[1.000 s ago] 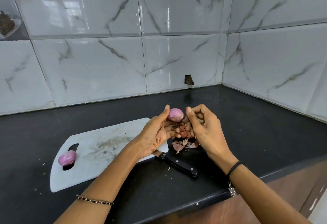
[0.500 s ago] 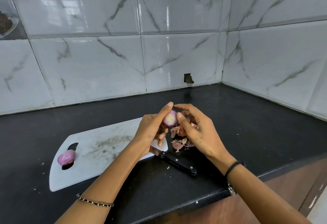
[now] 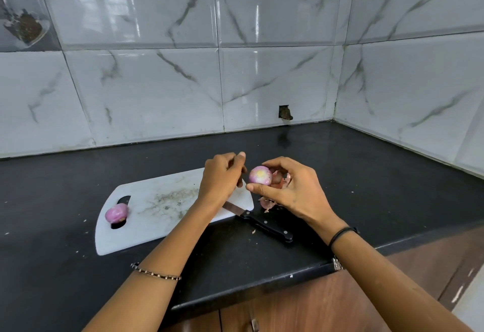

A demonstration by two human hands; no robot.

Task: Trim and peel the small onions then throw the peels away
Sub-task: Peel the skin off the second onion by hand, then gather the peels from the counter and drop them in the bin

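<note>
My right hand [image 3: 293, 193] pinches a small peeled purple onion [image 3: 260, 175] between thumb and fingers, its pale cut end facing me. Just left of it, my left hand [image 3: 221, 177] hovers over the right end of the white cutting board [image 3: 157, 216], fingers curled, apart from the onion, with nothing visible in them. A second peeled onion [image 3: 116, 213] lies by the board's handle hole at the left. Loose onion peels [image 3: 267, 203] lie on the black counter under my right hand, and more show behind the onion.
A black-handled knife [image 3: 267, 227] lies on the counter [image 3: 366, 174], its blade on the board's right corner under my left wrist. Marble-tiled walls close off the back and right. The counter's front edge runs just below my forearms.
The onion passed from my left hand's grip to my right hand. My left hand drew back to the left and curled. The cut end now faces me.
</note>
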